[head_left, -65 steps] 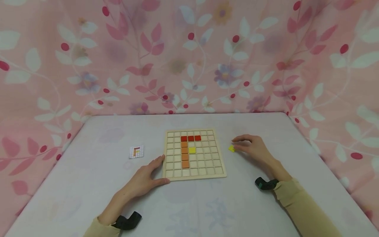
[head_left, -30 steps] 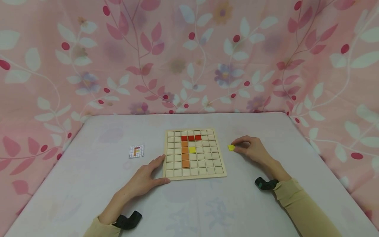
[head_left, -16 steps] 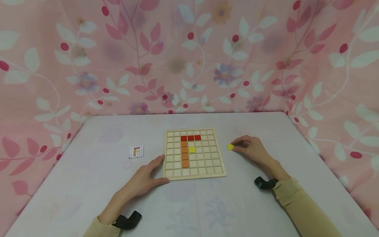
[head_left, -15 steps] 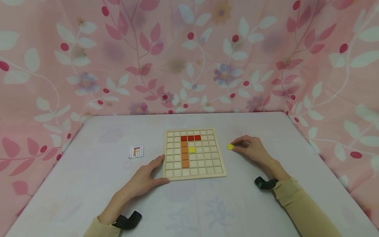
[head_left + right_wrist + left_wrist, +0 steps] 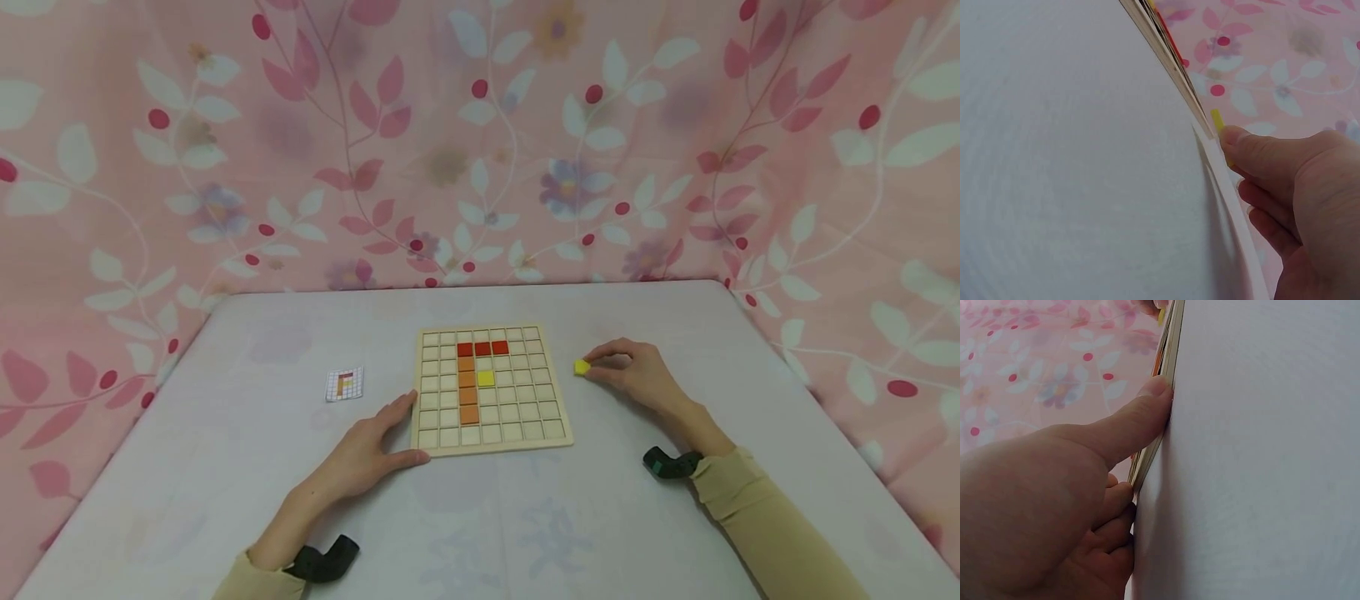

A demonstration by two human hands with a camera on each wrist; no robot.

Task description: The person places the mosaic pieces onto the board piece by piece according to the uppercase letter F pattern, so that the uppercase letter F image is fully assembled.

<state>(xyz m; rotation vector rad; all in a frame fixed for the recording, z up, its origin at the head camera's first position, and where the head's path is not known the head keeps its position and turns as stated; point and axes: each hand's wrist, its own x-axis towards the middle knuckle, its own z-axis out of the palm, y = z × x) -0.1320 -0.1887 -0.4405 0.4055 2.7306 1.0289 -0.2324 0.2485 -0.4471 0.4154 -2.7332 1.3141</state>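
My right hand point(image 5: 637, 373) pinches a small yellow square tile point(image 5: 581, 367) between thumb and fingertips, just right of the wooden grid board point(image 5: 558, 400). In the right wrist view the tile point(image 5: 1216, 119) stands edge-on, jutting past the thumb. My left hand point(image 5: 360, 456) rests at the board's near left corner, thumb on the front edge and fingers along the left side. On the board lie three red tiles point(image 5: 482, 349) in a row, a column of orange tiles point(image 5: 468, 380) below the leftmost red one, and one yellow tile point(image 5: 486, 379) to the right of that column.
Left of the board a small pattern card point(image 5: 344, 384) lies on the white-covered table point(image 5: 487, 533); it shows a coloured grid design. A pink floral curtain point(image 5: 480, 150) hangs behind the table and at both sides. Each wrist wears a black camera point(image 5: 324, 558).
The right hand has gripped the yellow tile, which now sits a little farther left and higher in the head view. The left hand and the board keep their places.
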